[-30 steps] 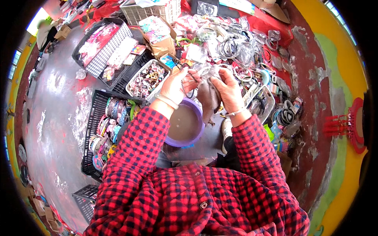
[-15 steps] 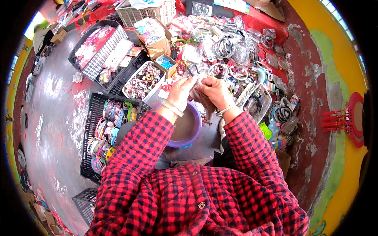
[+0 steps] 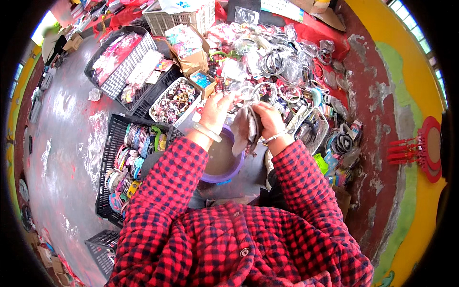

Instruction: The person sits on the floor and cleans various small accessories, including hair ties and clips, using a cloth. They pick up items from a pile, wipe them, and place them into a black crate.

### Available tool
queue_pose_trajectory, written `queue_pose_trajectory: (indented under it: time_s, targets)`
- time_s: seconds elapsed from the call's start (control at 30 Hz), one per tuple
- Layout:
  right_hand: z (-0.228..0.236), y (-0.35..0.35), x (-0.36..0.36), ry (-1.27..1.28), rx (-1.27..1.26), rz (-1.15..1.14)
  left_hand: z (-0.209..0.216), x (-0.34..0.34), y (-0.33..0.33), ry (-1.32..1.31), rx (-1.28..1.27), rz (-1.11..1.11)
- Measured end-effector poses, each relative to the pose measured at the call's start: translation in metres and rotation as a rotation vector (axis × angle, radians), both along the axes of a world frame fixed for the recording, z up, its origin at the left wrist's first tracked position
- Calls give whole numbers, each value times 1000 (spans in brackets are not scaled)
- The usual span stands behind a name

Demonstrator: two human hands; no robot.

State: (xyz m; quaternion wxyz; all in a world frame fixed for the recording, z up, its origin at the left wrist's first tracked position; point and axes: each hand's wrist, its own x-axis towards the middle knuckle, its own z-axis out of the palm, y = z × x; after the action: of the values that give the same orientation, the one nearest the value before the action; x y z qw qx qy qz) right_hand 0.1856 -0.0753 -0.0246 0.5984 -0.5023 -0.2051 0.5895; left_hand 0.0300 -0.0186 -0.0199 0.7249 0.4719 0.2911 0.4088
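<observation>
A damp-looking grey-brown cloth [image 3: 246, 130] hangs in folds from my right hand [image 3: 271, 120], whose fingers and thumb pinch its upper edge. My left hand [image 3: 214, 115] is raised just left of the cloth, apart from it. Its fingers are drawn together at the tips beside shiny clear plastic, and what they hold, if anything, I cannot make out. Below both hands stands a purple basin [image 3: 237, 168] with murky greyish water in it. The cloth's lower end hangs over the basin's right rim.
Beyond my hands spreads a heap of plastic-wrapped hair accessories [image 3: 275, 62]. On the left are a black crate [image 3: 112, 143] of headbands and a white basket [image 3: 174, 122] of hair ties. A white basket [image 3: 319, 138] stands right, and a small carton [image 3: 209, 88] sits ahead.
My hands have moved apart. The cloth, bunched up and mostly hidden before, now hangs spread from my right hand, with my left hand off to its side.
</observation>
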Motion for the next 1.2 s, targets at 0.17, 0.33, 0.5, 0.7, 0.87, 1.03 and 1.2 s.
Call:
queue_pose_trajectory:
  time_s: [0.17, 0.33, 0.5, 0.7, 0.87, 1.03, 1.2]
  targets:
    - [5, 1, 16, -4, 9, -96, 13, -8, 3, -53, -59, -70]
    - [12, -2, 12, -5, 29, -82, 17, -8, 2, 3, -122, -89]
    - [9, -3, 16, -24, 20, -11, 17, -14, 9, 62, -225, -150]
    - [8, -10, 23, -35, 4, 29, -6, -27, 20, 191, -151, -188]
    - [23, -23, 26, -34, 9, -5, -2, -39, 21, 597, 10, -139]
    - [3, -21, 41, -128, -1, -26, -5, -84, 36, 884, 329, 44]
    - [-4, -16, 40, -132, 18, -4, 39, -132, 38, 1134, 594, 146]
